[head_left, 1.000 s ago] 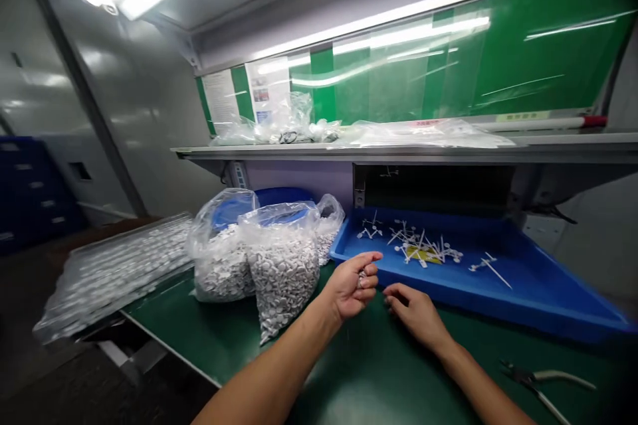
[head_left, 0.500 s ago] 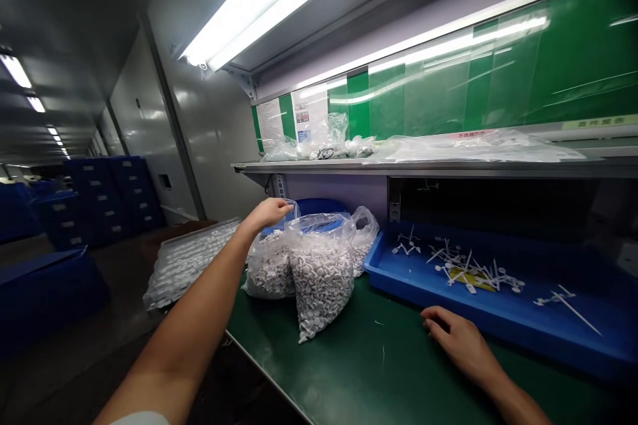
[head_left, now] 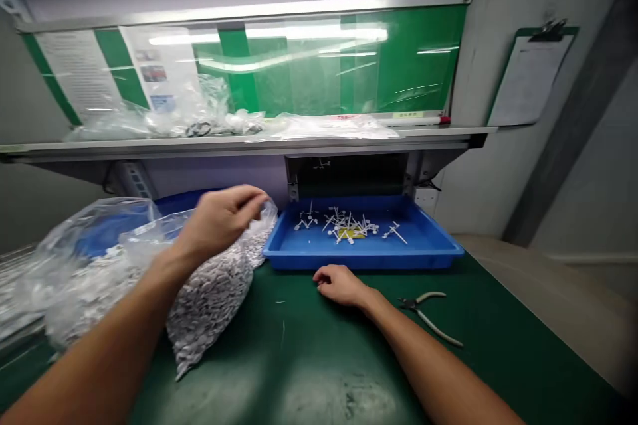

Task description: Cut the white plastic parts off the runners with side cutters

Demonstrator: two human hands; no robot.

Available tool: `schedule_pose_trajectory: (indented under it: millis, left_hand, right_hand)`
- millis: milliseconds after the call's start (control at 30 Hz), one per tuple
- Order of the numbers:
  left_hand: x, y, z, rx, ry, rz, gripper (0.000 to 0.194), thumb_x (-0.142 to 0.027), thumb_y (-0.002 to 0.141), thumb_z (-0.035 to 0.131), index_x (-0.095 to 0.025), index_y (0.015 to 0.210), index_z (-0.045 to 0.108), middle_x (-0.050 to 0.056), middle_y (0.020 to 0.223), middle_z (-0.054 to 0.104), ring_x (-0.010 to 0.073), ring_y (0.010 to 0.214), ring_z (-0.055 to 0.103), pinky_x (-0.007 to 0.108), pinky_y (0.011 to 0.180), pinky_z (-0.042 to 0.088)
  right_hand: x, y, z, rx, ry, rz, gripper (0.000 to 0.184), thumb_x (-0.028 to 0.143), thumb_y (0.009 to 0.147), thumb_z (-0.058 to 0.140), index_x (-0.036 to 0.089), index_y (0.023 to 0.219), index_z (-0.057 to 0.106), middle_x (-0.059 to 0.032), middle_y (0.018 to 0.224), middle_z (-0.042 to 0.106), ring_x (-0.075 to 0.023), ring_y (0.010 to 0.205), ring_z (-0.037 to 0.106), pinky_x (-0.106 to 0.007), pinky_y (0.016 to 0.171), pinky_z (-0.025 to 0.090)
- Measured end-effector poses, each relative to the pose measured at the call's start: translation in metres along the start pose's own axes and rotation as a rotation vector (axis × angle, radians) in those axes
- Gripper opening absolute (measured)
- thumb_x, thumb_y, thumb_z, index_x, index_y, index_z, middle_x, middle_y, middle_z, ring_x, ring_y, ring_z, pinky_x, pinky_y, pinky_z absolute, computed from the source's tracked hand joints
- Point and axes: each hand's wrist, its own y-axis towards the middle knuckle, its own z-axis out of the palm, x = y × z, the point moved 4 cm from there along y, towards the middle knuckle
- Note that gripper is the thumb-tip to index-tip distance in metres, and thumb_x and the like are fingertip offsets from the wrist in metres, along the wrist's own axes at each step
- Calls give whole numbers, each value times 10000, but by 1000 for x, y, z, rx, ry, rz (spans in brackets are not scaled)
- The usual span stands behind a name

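Note:
My left hand [head_left: 224, 219] is raised over the clear plastic bags, its fingers curled and thumb tip close to the forefinger; anything between them is hidden. Below it stands a bag of small white plastic pieces [head_left: 212, 299], partly covered by my forearm. A second bag of white pieces [head_left: 94, 285] leans at the left, its plastic top loose. My right hand [head_left: 341, 284] rests on the green tabletop, loosely bent with a gap at the thumb and nothing visible in it. Just behind it is a blue tray [head_left: 363, 259] holding white branched plastic sprues [head_left: 349, 226].
Side cutters [head_left: 413, 305] with pale handles lie spread at the right of the green table [head_left: 279, 372]. A shelf [head_left: 224, 146] crosses above the tray, with clear plastic bags [head_left: 329, 126] on it. On the right wall hangs a clipboard [head_left: 531, 76].
The view has swung right, bringing the cutters and clipboard into sight. My left hand has come away from the left bag's top and moved right. My right hand stays by the tray's front.

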Motion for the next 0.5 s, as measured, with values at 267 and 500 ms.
schedule_pose_trajectory:
  millis: [267, 500]
  left_hand:
    - [26, 46, 213, 562, 166, -107, 97, -246, 854, 641, -180, 913, 682, 94, 946, 679, 245, 925, 633, 348, 818, 484]
    - [45, 75, 305, 671, 109, -249, 324, -311, 921, 586, -136, 1193, 565, 112, 1180, 579, 225, 1012, 601, 405, 846, 528]
  right_hand:
    - [-46, -118, -79, 3, -371, 152, 294, 356, 721, 695, 190, 961, 725, -161, 1041, 675, -348, 964, 630, -436, 787, 508]
    - [-106, -184, -83, -197, -565, 133, 386, 329, 964, 410, 257, 1316, 551, -94, 1388, 508, -288, 1293, 458, -510, 1083, 379]
